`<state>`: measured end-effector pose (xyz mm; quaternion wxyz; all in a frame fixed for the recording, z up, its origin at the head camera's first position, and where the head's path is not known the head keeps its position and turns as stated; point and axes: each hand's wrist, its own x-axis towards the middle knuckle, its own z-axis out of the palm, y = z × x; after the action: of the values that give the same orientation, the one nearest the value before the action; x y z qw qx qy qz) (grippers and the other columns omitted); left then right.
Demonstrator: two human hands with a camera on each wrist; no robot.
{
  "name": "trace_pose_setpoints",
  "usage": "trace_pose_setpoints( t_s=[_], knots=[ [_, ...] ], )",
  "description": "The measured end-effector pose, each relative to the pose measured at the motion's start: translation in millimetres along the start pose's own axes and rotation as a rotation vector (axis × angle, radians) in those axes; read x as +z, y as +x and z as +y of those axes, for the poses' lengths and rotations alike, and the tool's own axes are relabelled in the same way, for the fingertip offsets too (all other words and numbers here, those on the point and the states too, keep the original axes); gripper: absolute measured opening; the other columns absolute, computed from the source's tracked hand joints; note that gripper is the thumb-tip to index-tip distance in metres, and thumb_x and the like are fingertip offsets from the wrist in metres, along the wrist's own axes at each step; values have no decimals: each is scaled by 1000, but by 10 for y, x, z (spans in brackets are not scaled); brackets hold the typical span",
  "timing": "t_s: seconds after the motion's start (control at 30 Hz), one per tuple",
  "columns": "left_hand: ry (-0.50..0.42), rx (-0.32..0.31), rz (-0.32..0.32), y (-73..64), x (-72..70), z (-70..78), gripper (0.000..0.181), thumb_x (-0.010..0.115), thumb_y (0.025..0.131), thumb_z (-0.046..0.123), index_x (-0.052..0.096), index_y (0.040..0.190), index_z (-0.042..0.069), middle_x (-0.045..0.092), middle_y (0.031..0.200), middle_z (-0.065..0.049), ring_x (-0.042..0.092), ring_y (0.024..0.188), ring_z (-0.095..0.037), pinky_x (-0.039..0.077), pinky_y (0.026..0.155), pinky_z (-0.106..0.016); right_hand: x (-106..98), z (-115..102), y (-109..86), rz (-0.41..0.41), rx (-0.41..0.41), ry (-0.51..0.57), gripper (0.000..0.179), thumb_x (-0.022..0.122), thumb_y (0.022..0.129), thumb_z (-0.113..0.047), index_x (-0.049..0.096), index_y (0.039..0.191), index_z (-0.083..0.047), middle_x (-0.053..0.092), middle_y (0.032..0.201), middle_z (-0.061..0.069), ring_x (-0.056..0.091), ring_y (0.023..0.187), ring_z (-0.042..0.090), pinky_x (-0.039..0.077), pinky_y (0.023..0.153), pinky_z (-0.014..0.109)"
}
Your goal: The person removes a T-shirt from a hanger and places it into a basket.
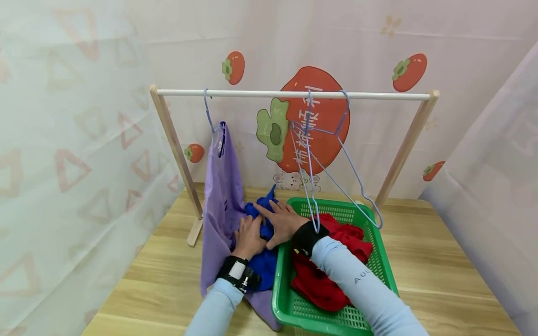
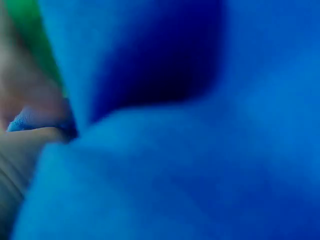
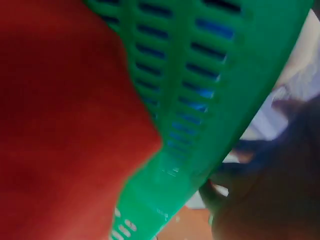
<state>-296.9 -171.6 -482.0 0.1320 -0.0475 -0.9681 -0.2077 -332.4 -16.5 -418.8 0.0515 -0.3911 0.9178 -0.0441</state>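
Observation:
A blue garment lies bunched between a purple shirt and a green basket. My left hand has its fingers bent into the blue cloth and grips it. The right hand reaches across the basket's rim, thumb and fingers spread over the same cloth. On a hanger at the left of the rail hangs the purple shirt, its lower part spread on the table. Blurred blue cloth fills the left wrist view. The right wrist view shows the basket wall and dark fingers beyond it.
Red clothing lies in the basket under my right forearm. Two bare blue hangers hang from the white rail, one overlapping my right wrist. Wooden posts hold the rail above the wooden table. A printed curtain surrounds it.

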Motion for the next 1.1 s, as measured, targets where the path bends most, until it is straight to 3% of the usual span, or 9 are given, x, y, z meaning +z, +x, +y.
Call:
trace_pose_setpoints(
  t_s=[0.1,0.17,0.27,0.37,0.5,0.67,0.87,0.97,1.1],
  knots=[
    [-55,54,122,-21,-160,-1,40,71,60,8,55,92,26,48,91,3,43,88,-26,40,60,-45,30,5,84,7,13,-9,108,75,70,-56,10,153,-30,23,151,16,25,136,35,17,105,50],
    [-102,99,230,-14,-309,44,30,67,63,9,54,85,25,46,86,4,42,83,-24,37,56,-40,34,28,112,91,-10,48,98,73,72,-55,20,150,-28,34,145,9,34,131,27,24,103,45],
    [-170,180,405,35,-534,184,12,61,75,16,52,77,25,43,80,6,40,76,-21,34,58,-35,-6,47,134,277,-136,300,73,72,77,-40,38,138,-21,47,129,1,47,114,16,36,93,36],
    [-232,304,558,70,-757,381,13,56,84,22,50,71,22,40,77,5,37,72,-20,32,63,-33,-103,11,76,436,-282,592,50,68,77,-17,44,121,-19,51,113,-3,51,94,12,42,78,30],
    [-307,461,632,42,-1035,692,14,55,85,20,50,73,19,41,78,4,36,73,-19,29,70,-32,-290,-105,-159,570,-331,805,43,60,77,-2,43,114,-15,51,103,0,50,85,16,41,74,33],
    [-423,557,594,-42,-1174,1093,7,55,82,16,52,76,18,43,80,4,37,74,-16,28,72,-32,-597,-252,-707,672,-285,883,36,57,79,3,44,112,-5,52,101,7,49,87,20,39,77,35],
    [-571,563,537,-77,-915,1495,11,55,86,16,49,77,19,42,83,6,37,78,-13,29,72,-31,-671,-4,-1245,673,-150,782,32,59,80,3,45,106,-10,50,93,5,47,79,18,37,70,33],
    [-495,527,376,-118,-747,1562,7,57,82,20,52,87,22,44,95,4,39,88,-15,30,76,-35,-532,303,-1418,605,-57,674,42,65,80,-5,46,115,-16,52,103,3,51,87,17,41,75,34],
    [-189,452,30,-257,-645,1419,50,64,74,35,51,122,29,37,135,-3,26,128,-29,24,92,-58,-267,695,-1706,340,63,529,86,75,79,-36,24,147,-19,35,141,8,42,121,27,36,93,46]
  ],
)
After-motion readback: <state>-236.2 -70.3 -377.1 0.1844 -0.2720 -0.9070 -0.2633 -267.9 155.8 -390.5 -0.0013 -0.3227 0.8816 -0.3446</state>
